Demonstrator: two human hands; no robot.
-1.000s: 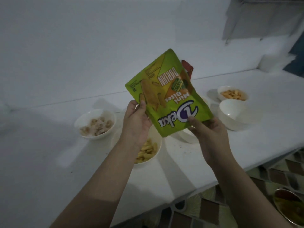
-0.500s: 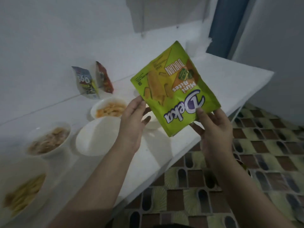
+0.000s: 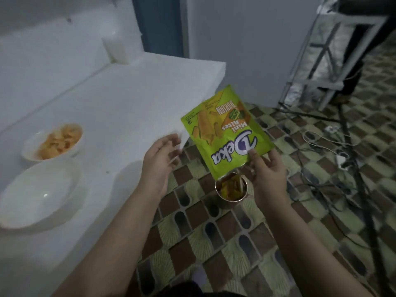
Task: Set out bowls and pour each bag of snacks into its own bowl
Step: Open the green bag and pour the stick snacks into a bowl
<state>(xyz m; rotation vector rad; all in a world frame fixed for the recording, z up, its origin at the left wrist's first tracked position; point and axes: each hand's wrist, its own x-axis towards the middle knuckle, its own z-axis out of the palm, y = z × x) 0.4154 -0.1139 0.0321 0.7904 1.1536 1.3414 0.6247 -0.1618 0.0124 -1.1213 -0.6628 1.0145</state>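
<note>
right grip: right hand (image 3: 266, 174) pinches green snack bag (image 3: 225, 133), upside down
left grip: left hand (image 3: 159, 166) loose, holds nothing
below bag: metal bin (image 3: 232, 192) on floor

Two bare forearms, no sleeves in view.
Left hand (image 3: 159, 162) and right hand (image 3: 267, 174) without gloves, rings, watch or bands; dark clothing edge (image 3: 201, 291) at bottom of frame, blurred.
</note>
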